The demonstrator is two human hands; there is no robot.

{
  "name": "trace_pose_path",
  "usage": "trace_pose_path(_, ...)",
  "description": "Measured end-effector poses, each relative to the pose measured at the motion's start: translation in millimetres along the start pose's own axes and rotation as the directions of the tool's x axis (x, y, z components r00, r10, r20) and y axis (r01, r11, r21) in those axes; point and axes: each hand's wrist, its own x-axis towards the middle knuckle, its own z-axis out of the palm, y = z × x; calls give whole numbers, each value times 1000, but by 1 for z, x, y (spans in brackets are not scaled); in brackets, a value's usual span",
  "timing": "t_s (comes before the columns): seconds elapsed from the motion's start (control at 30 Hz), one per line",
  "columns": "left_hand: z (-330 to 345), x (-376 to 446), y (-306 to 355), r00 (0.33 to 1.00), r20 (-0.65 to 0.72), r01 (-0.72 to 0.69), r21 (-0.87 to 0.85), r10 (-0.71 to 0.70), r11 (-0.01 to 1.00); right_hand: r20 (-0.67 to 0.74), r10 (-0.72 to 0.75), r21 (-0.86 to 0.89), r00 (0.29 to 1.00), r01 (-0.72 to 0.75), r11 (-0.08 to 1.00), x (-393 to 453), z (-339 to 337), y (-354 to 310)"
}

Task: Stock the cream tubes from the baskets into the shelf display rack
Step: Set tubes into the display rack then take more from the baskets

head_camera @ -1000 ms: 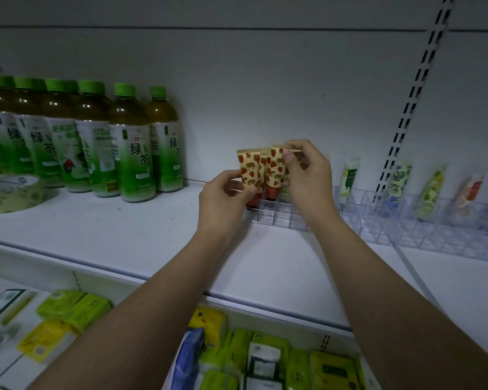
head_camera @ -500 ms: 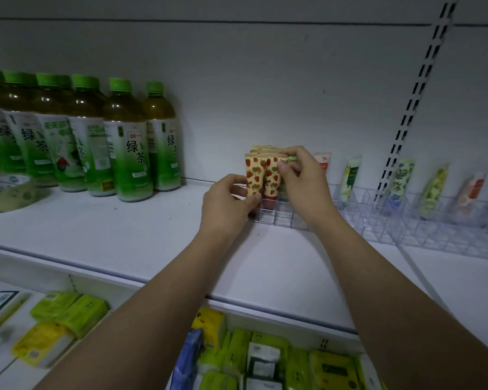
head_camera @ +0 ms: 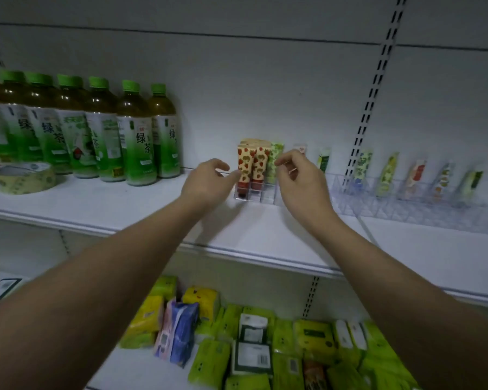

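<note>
2 strawberry tubes (head_camera: 250,163) upright in rack (head_camera: 268,197), between both empty hands (head_camera: 206,181) (head_camera: 300,175).

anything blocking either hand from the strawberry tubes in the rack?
Nothing visible. The strawberry tubes stand upright in the clear rack, with the left hand and right hand open on either side, the gaps free.

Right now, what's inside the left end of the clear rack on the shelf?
The clear rack holds strawberry-print tubes standing cap down in its left slots, with a green tube beside them. More tubes stand behind the front pair; their number is hidden. The right hand covers the next slots.
</note>
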Motion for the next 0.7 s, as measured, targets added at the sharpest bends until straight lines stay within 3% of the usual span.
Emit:
trace_pose_path(0.17, -35, -47, 11, 994, 90, -77, 205, 60, 976, 269, 104, -53, 958, -93, 994, -26, -34, -35)
trace_pose_path(0.33, -60, -96, 25, 970, 235, -139, 298, 68, 944, 436, 68, -152, 897, -1, 988, -58, -64, -76)
trace_pose_path(0.47, -67, -134, 27, 910, 414, -122, 302, -15, 945, 565, 57, -161, 823, 42, 986, -92, -75, -91)
trace_pose_path(0.57, -55, -157, 7, 879, 471, -96, 335, -78, 937, 646, 83, -162, 758, 30, 986, -119, -69, -86)
trace_pose_path(0.7, -10, -186, -50, 808, 552, -40, 403, -208, 914, 753, 197, -198, 628, -69, 978, -161, -39, -54)
